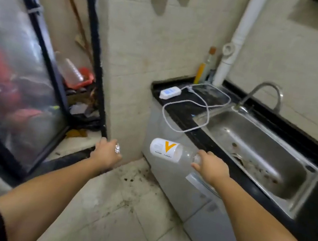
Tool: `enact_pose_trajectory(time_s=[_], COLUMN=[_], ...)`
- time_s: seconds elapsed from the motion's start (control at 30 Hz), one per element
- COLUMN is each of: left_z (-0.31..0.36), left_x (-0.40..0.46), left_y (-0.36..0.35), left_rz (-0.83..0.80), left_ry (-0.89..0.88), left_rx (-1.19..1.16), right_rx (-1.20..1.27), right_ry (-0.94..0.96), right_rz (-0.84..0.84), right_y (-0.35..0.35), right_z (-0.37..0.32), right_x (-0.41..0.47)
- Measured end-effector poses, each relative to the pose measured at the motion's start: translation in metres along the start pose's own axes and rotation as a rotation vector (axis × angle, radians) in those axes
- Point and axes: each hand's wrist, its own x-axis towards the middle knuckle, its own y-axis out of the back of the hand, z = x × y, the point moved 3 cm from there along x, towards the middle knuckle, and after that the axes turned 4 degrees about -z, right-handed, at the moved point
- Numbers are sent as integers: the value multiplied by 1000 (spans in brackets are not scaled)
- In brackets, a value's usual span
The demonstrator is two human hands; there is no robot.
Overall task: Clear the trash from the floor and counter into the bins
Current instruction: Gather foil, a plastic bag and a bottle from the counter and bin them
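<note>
Grimy floor tiles run between sink table and glass door. Your right hand pinches a bottle by its neck, held sideways for carrying; your left hand closes around crumpled foil, likely bin-bound.

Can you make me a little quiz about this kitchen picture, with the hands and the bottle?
1. True or false: the right hand holds a clear plastic bottle lying sideways in the air.
2. What is the left hand closed on?
A. a crumpled bit of silver foil
B. a spoon
C. a sponge
3. Fill in the word: the white charger and its cable lie on the black ____, left of the sink.

Key:
1. True
2. A
3. counter
</note>
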Motion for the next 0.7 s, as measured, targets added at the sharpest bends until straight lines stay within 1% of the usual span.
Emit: enact_pose_trajectory(time_s=[0.1,0.2,0.3,0.4,0.53,0.63,0.7], left_z=[-81,-155,-221,-274,-332,-367,-386], left_x=[-40,-101,-174,-246,-326,-367,-383], left_y=[19,15,-3,-18,-23,-24,-25], left_rz=[83,140,159,178,264,324,338], left_ry=[172,377,569,752,923,1008,1034], left_rx=[-98,-193,-223,-262,-352,-424,-442], right_rx=[-30,-75,-142,-180,-301,-324,-322], right_ry=[196,386,547,680,830,879,894], right_rz=[-44,-85,-148,-225,-277,-282,-288], right_y=[-12,-33,-70,-109,-142,-156,-164], right_z=[-85,-166,-235,-294,-363,-407,-434], right_x=[16,13,-12,-50,-105,-135,-153])
